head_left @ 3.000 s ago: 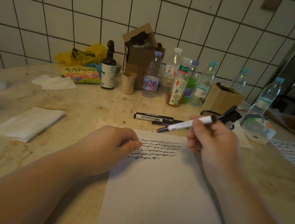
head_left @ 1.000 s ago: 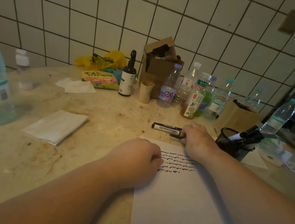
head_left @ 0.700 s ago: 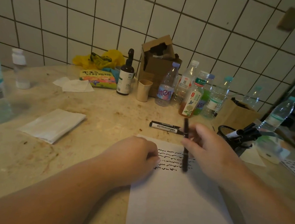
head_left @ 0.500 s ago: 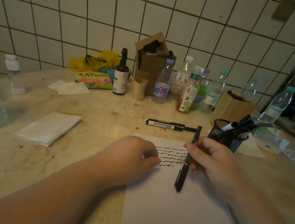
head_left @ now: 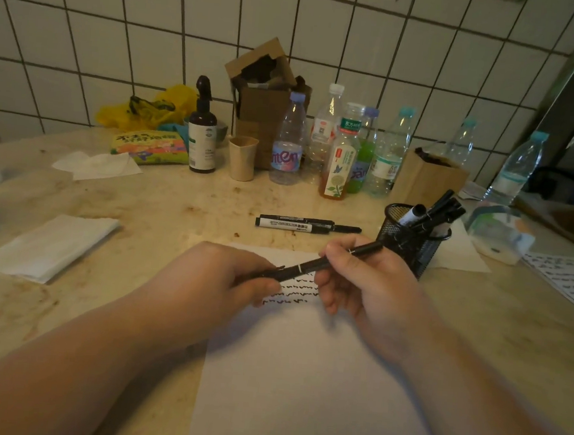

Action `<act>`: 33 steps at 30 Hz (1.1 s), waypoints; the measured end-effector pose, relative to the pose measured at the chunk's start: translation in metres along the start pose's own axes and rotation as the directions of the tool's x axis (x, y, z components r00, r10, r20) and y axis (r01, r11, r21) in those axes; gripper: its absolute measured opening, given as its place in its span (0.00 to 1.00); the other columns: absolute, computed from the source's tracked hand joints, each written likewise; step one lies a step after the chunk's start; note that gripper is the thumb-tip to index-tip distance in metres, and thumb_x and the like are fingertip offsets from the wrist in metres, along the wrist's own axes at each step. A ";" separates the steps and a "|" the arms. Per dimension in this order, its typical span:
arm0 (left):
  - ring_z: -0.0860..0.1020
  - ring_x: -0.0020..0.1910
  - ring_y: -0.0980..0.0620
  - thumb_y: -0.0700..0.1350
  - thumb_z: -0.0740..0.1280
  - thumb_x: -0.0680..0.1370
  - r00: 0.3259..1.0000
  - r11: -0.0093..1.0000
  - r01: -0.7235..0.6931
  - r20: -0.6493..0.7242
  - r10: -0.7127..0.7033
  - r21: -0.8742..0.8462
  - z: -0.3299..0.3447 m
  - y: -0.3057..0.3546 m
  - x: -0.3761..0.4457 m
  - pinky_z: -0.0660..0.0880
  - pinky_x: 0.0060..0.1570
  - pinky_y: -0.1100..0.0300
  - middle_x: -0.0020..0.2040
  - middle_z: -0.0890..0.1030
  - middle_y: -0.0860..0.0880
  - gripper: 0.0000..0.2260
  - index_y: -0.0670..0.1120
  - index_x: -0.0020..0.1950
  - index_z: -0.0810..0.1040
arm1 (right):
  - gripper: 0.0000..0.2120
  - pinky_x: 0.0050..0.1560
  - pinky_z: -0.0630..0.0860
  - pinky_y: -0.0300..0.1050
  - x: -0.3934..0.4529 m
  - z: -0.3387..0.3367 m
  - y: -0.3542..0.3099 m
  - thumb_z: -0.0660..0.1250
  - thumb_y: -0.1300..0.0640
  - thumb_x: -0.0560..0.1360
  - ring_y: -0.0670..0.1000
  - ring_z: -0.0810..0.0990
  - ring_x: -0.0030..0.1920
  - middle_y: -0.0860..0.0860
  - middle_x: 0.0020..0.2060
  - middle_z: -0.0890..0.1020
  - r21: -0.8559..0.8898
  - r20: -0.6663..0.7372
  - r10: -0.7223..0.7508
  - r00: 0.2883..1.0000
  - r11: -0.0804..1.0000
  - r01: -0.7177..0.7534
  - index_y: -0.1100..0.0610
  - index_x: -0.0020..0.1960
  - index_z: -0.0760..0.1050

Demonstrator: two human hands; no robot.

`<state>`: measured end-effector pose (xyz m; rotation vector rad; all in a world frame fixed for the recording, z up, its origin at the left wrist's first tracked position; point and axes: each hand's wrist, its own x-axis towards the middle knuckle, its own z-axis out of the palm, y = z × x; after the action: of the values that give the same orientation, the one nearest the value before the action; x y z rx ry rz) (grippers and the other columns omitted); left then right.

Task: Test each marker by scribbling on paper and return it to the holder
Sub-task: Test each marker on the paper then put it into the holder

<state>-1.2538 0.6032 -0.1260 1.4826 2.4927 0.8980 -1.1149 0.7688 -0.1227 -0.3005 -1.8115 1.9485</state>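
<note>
napkin [head_left: 48, 246]: folded white, flat on the counter [head_left: 148, 213], far left.
tissue [head_left: 99, 166]: crumpled, near the wall, next to a colourful packet [head_left: 148, 146].
dark bottle [head_left: 203, 131]: upright, just right of the packet; paper cup [head_left: 242, 157] beside it.
left hand [head_left: 219, 277]: over the top left of the paper, fingers curled round the lower end of the black marker.
paper [head_left: 303, 383]: white sheet under both hands, rows of black scribbles [head_left: 298, 292] near its top edge.
black marker [head_left: 309, 263]: held in the air above the scribbles, tilted, low at the left, high at the right. Cap looks to be on; tip not visible.
right hand [head_left: 366, 282]: thumb and fingers pinch the marker's upper half.
spare markers [head_left: 295, 224]: lying side by side on the counter just past the paper, apart from both hands.
bottle row [head_left: 346, 146]: plastic bottles along the tiled wall, cardboard box [head_left: 264, 98] behind them.
holder [head_left: 411, 240]: black mesh cup, right of the paper, near the right hand, several markers standing in it.
second sheet [head_left: 572, 277]: scribbled, at the far right edge.
</note>
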 end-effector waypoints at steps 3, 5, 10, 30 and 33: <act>0.76 0.41 0.62 0.59 0.68 0.76 0.998 1.000 -0.017 -0.067 0.019 0.025 0.004 0.007 -0.001 0.71 0.36 0.66 0.39 0.81 0.59 0.10 0.59 0.54 0.82 | 0.10 0.27 0.73 0.43 0.001 0.003 0.000 0.69 0.50 0.71 0.52 0.77 0.29 0.58 0.32 0.80 0.012 -0.034 0.000 0.999 1.000 0.000 0.57 0.42 0.83; 0.74 0.39 0.64 0.59 0.69 0.75 0.993 0.999 -0.014 -0.113 0.019 0.043 0.005 0.012 -0.001 0.68 0.34 0.68 0.38 0.78 0.61 0.10 0.59 0.55 0.82 | 0.11 0.26 0.73 0.41 0.002 0.004 0.001 0.68 0.51 0.73 0.51 0.77 0.27 0.57 0.31 0.80 0.019 -0.060 0.017 0.998 1.000 -0.016 0.58 0.42 0.83; 0.76 0.37 0.58 0.55 0.66 0.78 0.999 0.999 -0.040 0.033 0.039 0.016 0.002 0.009 -0.001 0.70 0.33 0.65 0.35 0.80 0.54 0.08 0.53 0.47 0.80 | 0.11 0.23 0.71 0.41 0.002 0.003 0.002 0.63 0.60 0.81 0.51 0.75 0.24 0.58 0.28 0.79 -0.006 -0.049 0.015 0.999 1.000 -0.016 0.62 0.44 0.80; 0.77 0.38 0.56 0.57 0.64 0.79 0.982 0.990 0.125 -0.151 -0.114 0.063 -0.019 -0.004 -0.001 0.76 0.40 0.54 0.38 0.80 0.54 0.10 0.56 0.54 0.81 | 0.11 0.22 0.70 0.40 0.004 -0.017 -0.011 0.63 0.57 0.82 0.50 0.74 0.23 0.56 0.28 0.79 -0.058 -0.324 -0.019 0.946 0.998 0.000 0.62 0.45 0.77; 0.78 0.35 0.57 0.58 0.63 0.79 0.987 0.991 0.133 -0.090 -0.130 0.033 -0.011 -0.006 0.003 0.76 0.35 0.56 0.38 0.82 0.55 0.09 0.56 0.50 0.80 | 0.12 0.25 0.74 0.42 0.007 -0.015 -0.002 0.64 0.56 0.82 0.52 0.78 0.26 0.60 0.32 0.83 -0.112 -0.258 0.036 0.965 0.991 -0.067 0.62 0.47 0.81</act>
<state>-1.2643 0.5991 -0.1196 1.2975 2.6494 0.9151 -1.1139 0.7859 -0.1212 -0.6149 -1.7671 1.7446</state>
